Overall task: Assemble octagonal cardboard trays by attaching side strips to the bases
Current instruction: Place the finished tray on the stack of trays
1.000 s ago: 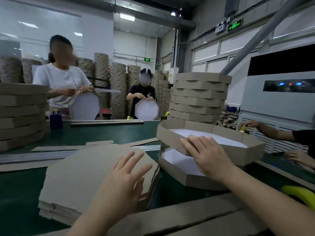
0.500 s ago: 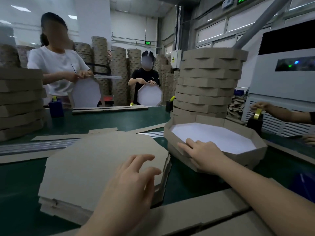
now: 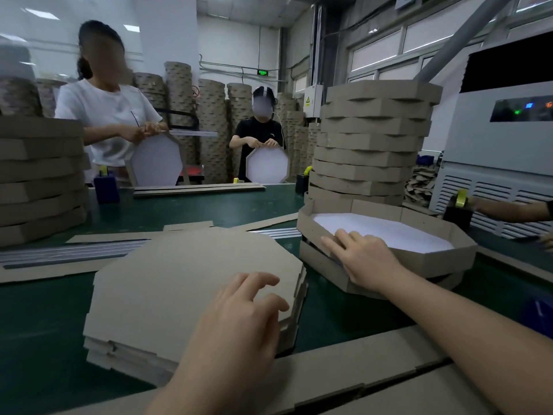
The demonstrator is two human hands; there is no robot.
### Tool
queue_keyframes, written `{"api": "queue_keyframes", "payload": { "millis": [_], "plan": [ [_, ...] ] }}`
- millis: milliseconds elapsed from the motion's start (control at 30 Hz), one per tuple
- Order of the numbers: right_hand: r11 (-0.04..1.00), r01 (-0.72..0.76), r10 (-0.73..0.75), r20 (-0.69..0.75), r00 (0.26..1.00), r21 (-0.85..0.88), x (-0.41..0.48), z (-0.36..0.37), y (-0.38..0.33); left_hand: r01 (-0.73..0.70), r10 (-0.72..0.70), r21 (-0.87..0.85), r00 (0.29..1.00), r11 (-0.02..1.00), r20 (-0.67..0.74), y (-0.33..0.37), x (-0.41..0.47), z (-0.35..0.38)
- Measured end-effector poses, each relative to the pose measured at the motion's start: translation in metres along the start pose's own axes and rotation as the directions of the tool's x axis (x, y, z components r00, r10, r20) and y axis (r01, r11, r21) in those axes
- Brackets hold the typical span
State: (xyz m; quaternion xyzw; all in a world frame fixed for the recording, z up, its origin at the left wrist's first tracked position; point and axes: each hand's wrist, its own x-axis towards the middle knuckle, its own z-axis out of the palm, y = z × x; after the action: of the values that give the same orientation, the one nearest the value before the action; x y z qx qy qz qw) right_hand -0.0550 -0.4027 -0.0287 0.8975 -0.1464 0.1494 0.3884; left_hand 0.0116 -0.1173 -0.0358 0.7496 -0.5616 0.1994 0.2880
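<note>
under left hand (image 3: 239,319), loosely curled, holding nothing: base stack (image 3: 167,283), flat, brown side up, octagonal so no real long axis. right of it: right hand (image 3: 363,260), straight fingers on near wall of assembled tray (image 3: 434,260). beyond stack, far-left: side strips (image 3: 74,253), long axis left-right across tabletop (image 3: 39,324). likely next: top base, nearer left hand.

Desk: What stood along the green table's (image 3: 209,211) far edge?
Photographer: A blue tape dispenser (image 3: 106,187) toward the left corner, with a person in white (image 3: 110,115) and a person in black (image 3: 260,136) behind it.
Desk: The right edge?
Photographer: A black dispenser (image 3: 457,212) with yellow tape; a white cabinet (image 3: 493,163) stood behind.
</note>
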Motion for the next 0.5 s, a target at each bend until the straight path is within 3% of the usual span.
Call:
{"api": "queue_keyframes", "payload": {
  "millis": [167,367,500],
  "plan": [
    [0.999,-0.034,0.036,-0.079,0.996,0.024,0.008,-0.001,-0.004,0.025,-0.024,-0.021,0.999,0.999,0.022,-0.001,0.0,0.004],
    [0.996,-0.033,0.027,0.07,0.997,0.086,0.022,0.016,-0.005,0.023,-0.024,0.009,0.997,1.0,0.074,0.003,0.001,0.0],
    [0.989,-0.065,0.053,0.096,0.994,0.13,0.023,0.028,-0.005,0.04,-0.038,-0.011,0.996,0.999,0.08,0.001,0.0,-0.001]
  ]
}}
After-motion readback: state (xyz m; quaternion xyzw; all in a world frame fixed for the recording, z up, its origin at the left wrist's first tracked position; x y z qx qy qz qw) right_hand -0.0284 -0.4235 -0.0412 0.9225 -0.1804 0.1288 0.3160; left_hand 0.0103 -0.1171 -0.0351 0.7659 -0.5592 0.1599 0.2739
